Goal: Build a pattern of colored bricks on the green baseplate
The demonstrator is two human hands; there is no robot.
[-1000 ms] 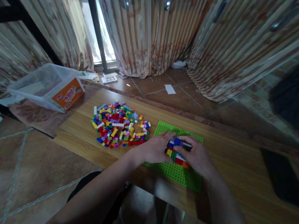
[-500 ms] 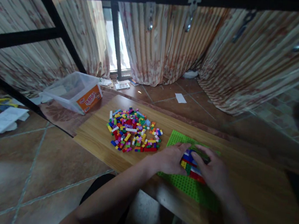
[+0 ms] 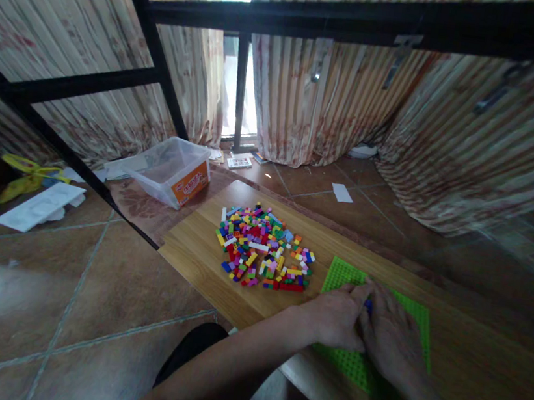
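My left hand (image 3: 341,316) and my right hand (image 3: 391,334) are together over the green studded baseplate (image 3: 343,272), fingers closed around a small build of toy bricks (image 3: 368,306). Only a bit of blue shows between my fingers; the hands hide everything else of the build. Fingers of the two hands meet at the top of it. To the left of the baseplate, a heap of loose coloured toy bricks (image 3: 261,246) lies spread on the wooden table (image 3: 196,253).
A clear plastic bin (image 3: 162,173) with an orange label stands beyond the table's left end. Black metal bars (image 3: 271,18) cross in front of striped curtains (image 3: 285,97). White paper (image 3: 341,193) lies on the tiled floor, and a white panel (image 3: 38,205) at far left.
My hands have closed in over the brick build, covering its red, yellow and blue sides that showed before. The whole view has shifted, so everything sits further right in the picture.
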